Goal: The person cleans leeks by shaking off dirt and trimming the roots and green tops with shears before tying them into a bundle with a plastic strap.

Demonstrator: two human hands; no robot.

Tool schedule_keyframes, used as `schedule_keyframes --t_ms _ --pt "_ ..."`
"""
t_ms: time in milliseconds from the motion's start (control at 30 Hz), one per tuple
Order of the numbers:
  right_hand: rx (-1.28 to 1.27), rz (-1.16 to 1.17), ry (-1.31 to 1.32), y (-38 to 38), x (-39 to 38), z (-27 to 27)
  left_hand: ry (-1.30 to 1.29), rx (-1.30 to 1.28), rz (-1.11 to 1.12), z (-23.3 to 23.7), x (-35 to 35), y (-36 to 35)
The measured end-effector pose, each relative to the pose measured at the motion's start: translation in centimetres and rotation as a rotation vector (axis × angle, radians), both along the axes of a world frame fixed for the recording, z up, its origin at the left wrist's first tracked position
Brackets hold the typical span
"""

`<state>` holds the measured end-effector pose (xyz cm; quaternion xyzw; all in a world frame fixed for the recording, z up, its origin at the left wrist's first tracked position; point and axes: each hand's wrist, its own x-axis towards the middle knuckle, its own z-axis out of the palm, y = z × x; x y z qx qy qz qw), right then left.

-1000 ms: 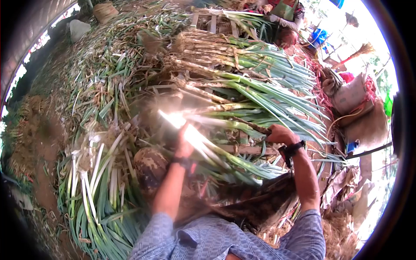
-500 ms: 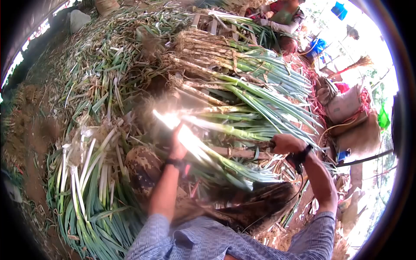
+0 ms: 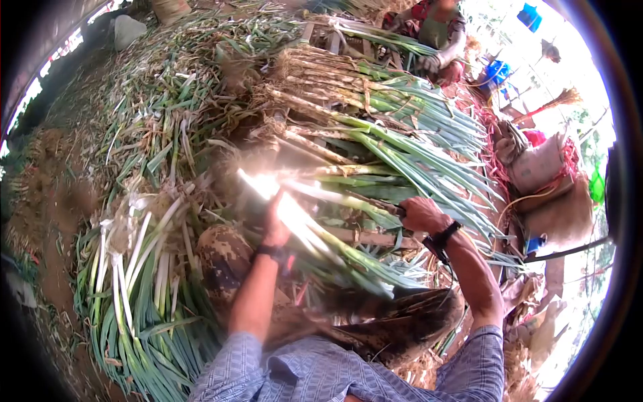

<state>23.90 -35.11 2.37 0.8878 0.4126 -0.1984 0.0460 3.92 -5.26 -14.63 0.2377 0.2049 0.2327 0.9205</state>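
One glare-washed bunch of long white-and-green stalks (image 3: 345, 248), too blurred to count, slants over camouflage-patterned trousers (image 3: 226, 253), gripped in the left hand (image 3: 276, 226); the right hand (image 3: 425, 216) is closed round one slender dark tool (image 3: 380, 204). Stalk work appears under way, calling for a steady left hold. Uncounted brown-based green stalks (image 3: 395, 120) lie beyond.

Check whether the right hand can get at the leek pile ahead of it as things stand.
Likely yes: the right hand sits close beside the leek pile, and nothing seems to block the way. It appears to hold a dark slender tool, though, so grasping might mean setting that aside.
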Motion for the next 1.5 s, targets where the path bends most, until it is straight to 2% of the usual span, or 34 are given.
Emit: schedule_keyframes --t_ms 167,233,333,367,400,467,533,567,667,700,800,900,1000,1033,1100,1167,1200,1233,1267,1333,1500 --pt "-0.170 -0.011 0.036 3.5 3.3 -2.0 -0.017 0.006 -0.003 0.4 -0.3 -0.4" --pt "-0.205 -0.013 0.018 4.0 3.5 -1.0 0.007 0.010 0.023 0.1 -0.2 -0.3" --pt "-0.342 -0.046 0.141 4.1 1.8 3.1 -0.050 -0.034 0.052 1.3 -0.9 -1.0" --pt "-0.274 0.001 0.193 2.5 2.4 1.9 -0.071 -0.066 0.031 2.1 -1.2 -1.1" --pt "-0.371 -0.036 0.229 2.5 1.0 3.7 -0.074 -0.053 0.030 1.7 -1.4 -1.0" --pt "-0.314 -0.117 0.423 -0.1 0.4 2.7 -0.078 -0.030 0.026 0.4 -1.7 -0.8" --pt "-0.275 -0.093 0.427 -2.0 -0.3 1.6 -0.074 -0.056 0.038 0.7 -1.4 -1.0" --pt "-0.213 -0.066 0.396 -2.7 -1.1 1.5 -0.071 -0.063 0.038 1.0 -1.4 -1.0" --pt "-0.011 0.003 0.071 -3.4 -2.1 -1.3 -0.070 -0.086 0.035 0.6 -1.2 -0.7" --pt "0.051 -0.108 0.109 -1.9 -3.7 0.4 -0.072 -0.097 0.037 0.3 -1.1 -0.8" --pt "0.211 -0.015 0.114 1.0 -5.5 0.1 -0.024 -0.046 0.015 0.4 -1.2 -0.6" --pt "0.335 0.063 0.080 5.3 -7.4 2.7 -0.053 -0.038 -0.005 1.9 -1.5 -1.0" --pt "0.345 0.055 0.051 7.8 -7.1 2.4 -0.016 -0.082 0.019 1.3 -1.4 -0.7" --pt "0.170 0.089 0.041 8.7 -6.1 1.7 -0.056 -0.102 0.004 1.3 -1.5 -0.7" --pt "0.158 0.104 0.060 10.0 -5.0 1.1 -0.136 -0.145 -0.028 1.1 -1.7 -0.7" --pt "0.090 0.086 0.090 11.6 -4.4 1.7 -0.057 -0.024 -0.003 -2.1 -1.0 -0.1" --pt "0.114 0.032 0.119 12.1 -4.3 1.8 -0.013 0.036 0.007 -1.9 -0.9 0.0" --pt "0.139 -0.022 0.147 12.5 -4.1 1.9 -0.030 -0.059 -0.004 -1.7 -0.7 -0.1" --pt "0.164 -0.074 0.174 13.0 -4.1 2.0 -0.018 -0.036 -0.013 -1.5 -0.7 -0.2" --pt "0.235 -0.120 0.270 13.0 -5.0 4.1 0.008 0.006 -0.033 -1.0 -0.6 -0.4" --pt "0.294 -0.016 0.109 11.8 -3.0 0.8 0.036 0.079 -0.070 -2.1 -0.5 -0.4"
